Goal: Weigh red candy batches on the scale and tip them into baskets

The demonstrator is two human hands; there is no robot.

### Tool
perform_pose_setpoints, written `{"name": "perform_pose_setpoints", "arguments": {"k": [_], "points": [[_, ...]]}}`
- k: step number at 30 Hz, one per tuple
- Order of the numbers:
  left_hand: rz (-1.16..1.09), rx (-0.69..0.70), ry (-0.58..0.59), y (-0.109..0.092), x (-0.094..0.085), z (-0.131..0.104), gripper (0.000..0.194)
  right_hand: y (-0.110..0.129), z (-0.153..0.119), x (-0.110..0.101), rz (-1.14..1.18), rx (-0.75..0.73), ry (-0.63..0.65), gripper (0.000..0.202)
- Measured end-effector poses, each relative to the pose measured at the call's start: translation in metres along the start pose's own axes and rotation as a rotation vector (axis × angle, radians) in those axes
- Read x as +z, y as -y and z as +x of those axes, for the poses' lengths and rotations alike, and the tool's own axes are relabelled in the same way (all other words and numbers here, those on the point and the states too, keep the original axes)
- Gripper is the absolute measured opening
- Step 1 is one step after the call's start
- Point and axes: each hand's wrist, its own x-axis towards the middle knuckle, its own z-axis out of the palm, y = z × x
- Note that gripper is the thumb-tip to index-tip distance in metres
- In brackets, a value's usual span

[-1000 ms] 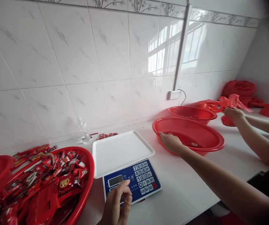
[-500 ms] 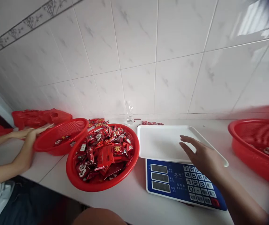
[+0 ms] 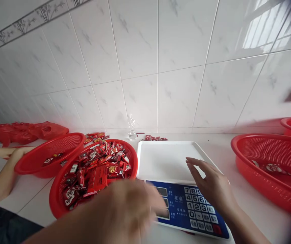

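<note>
My right hand point(image 3: 211, 184) hovers over the right side of the white weighing pan point(image 3: 164, 159). Its thumb and index finger point left with a slight gap between their tips, and nothing shows in them. My left hand point(image 3: 135, 206), smeared by motion, is in front of the digital scale point(image 3: 178, 228); its fingers cannot be made out. It covers part of the displays and the near edge of a red plastic basket point(image 3: 54, 200). Red-wrapped snack packets point(image 3: 98, 174) are heaped in that basket.
On the right stands another red basket point(image 3: 247, 162) with a few packets inside. A co-worker's arms point(image 3: 7, 179) reach beside a red basket point(image 3: 28, 164) at the left. Near the tiled wall are a clear plastic bottle point(image 3: 131, 128), loose packets point(image 3: 155, 138) and red bags point(image 3: 46, 130).
My left hand has come into view from below, in front of the scale. My right hand's thumb and index finger have moved closer together. The view has swung to the right.
</note>
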Motion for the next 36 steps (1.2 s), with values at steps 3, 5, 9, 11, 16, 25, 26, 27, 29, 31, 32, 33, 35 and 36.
{"name": "perform_pose_setpoints", "arguments": {"k": [3,5,9,11,16,25,26,27,29,31,32,33,35,36], "points": [[0.139,-0.184,0.173,0.039,-0.014,0.023,0.033,0.002,-0.001,-0.002,0.003,-0.006,0.001,0.036],[0.238,-0.298,0.325,0.071,-0.012,0.038,0.056,0.004,-0.001,-0.002,0.008,-0.01,0.0,0.037],[0.357,-0.387,0.482,0.108,0.007,0.055,0.063,0.003,-0.001,0.0,0.02,-0.01,0.002,0.038],[0.44,-0.353,0.46,0.11,0.014,0.061,0.044,0.001,-0.001,0.002,0.024,-0.004,0.003,0.039],[0.46,-0.275,0.363,0.112,0.014,0.072,0.017,-0.004,-0.001,0.004,0.021,0.01,0.031,0.038],[0.132,-0.394,0.026,0.125,-0.022,0.083,0.006,-0.003,0.0,0.001,0.05,0.012,0.054,0.034],[0.101,-0.406,-0.013,0.121,-0.024,0.085,0.006,-0.003,0.0,0.002,0.048,0.011,0.056,0.033],[0.058,-0.415,-0.046,0.116,-0.024,0.087,0.007,-0.003,0.0,0.002,0.048,0.011,0.057,0.033],[-0.068,-0.427,-0.082,0.106,-0.022,0.095,0.01,-0.004,-0.001,0.002,0.05,0.015,0.056,0.032],[-0.22,-0.42,-0.102,0.095,-0.014,0.105,0.012,-0.004,-0.002,0.002,0.056,0.017,0.051,0.031],[-0.293,-0.41,-0.109,0.088,-0.008,0.111,0.011,-0.004,-0.002,0.001,0.058,0.019,0.052,0.03],[-0.357,-0.396,-0.113,0.081,-0.002,0.116,0.01,-0.003,-0.002,0.001,0.059,0.021,0.055,0.03],[-0.452,-0.364,-0.107,0.069,0.012,0.127,0.008,-0.003,-0.001,0.0,0.06,0.024,0.065,0.03],[-0.484,-0.351,-0.088,0.063,0.019,0.131,0.008,-0.004,-0.001,0.0,0.059,0.026,0.068,0.029]]}}
